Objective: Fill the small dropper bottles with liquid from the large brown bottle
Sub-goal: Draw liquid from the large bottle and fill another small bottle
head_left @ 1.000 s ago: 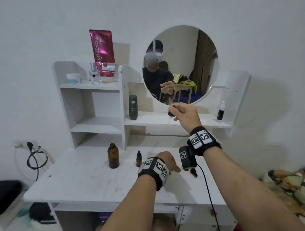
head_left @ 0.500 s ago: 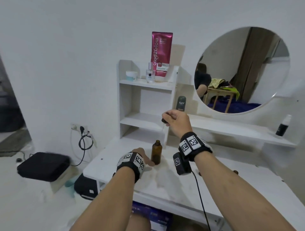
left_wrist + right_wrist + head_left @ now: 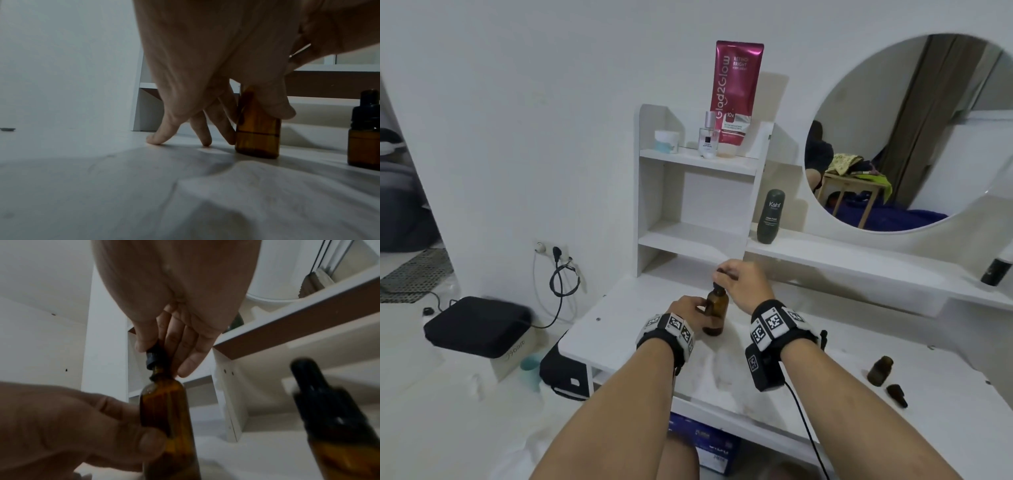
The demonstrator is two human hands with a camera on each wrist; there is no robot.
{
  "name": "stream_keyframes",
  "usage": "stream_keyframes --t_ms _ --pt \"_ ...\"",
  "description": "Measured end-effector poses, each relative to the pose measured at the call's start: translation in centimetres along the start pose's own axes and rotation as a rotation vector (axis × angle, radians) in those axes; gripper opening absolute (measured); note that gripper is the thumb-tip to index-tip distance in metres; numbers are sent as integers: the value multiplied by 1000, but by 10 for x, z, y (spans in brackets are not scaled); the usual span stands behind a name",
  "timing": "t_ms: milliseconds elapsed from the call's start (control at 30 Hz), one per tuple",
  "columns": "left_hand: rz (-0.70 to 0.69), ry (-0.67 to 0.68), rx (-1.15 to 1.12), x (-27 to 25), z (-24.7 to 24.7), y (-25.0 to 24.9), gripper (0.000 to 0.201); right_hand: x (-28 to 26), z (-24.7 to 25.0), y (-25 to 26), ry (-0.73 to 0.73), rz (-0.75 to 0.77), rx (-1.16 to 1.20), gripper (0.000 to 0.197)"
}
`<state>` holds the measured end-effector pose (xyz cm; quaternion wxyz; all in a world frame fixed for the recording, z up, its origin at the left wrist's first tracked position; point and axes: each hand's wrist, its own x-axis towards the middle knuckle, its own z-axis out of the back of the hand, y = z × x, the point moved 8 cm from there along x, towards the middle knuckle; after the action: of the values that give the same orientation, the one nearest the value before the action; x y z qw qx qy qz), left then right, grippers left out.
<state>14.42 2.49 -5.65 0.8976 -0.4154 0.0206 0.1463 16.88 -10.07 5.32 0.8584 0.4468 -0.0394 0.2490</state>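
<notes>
The large brown bottle (image 3: 716,310) stands upright on the white table (image 3: 619,318), below the shelf unit. My left hand (image 3: 692,306) grips its side, thumb and fingers around the glass (image 3: 258,129). My right hand (image 3: 723,278) pinches a black dropper cap (image 3: 154,356) right at the mouth of the large bottle (image 3: 164,410); its glass tube is hidden. A capped small dropper bottle (image 3: 329,418) stands just right of it. Further right an open small brown bottle (image 3: 880,370) stands with a loose dropper cap (image 3: 897,395) lying beside it.
The white shelf unit (image 3: 698,236) rises just behind the hands, with a dark Kahf bottle (image 3: 770,217) and a round mirror (image 3: 914,137) to the right. The table's left edge is near; a wall socket with cable (image 3: 560,274) and a black case (image 3: 477,323) lie beyond it.
My right hand has come down with the dropper from chest height to the large bottle's mouth. My left hand has shifted left and taken hold of the large bottle. The head view has swung left.
</notes>
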Motion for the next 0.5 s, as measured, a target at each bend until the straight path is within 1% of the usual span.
stream_keyframes --t_ms 133,300,367,500 --pt "5 13 -9 2 1 1 50 -5 -6 -14 -19 -37 49 17" --pt "6 10 -21 3 1 1 47 -5 -6 -20 -22 -54 117 17" --pt "10 16 -24 4 1 2 49 -3 -6 -22 -30 -52 107 16" --pt "3 31 -30 7 -1 2 50 -2 -6 -22 -83 -30 54 25"
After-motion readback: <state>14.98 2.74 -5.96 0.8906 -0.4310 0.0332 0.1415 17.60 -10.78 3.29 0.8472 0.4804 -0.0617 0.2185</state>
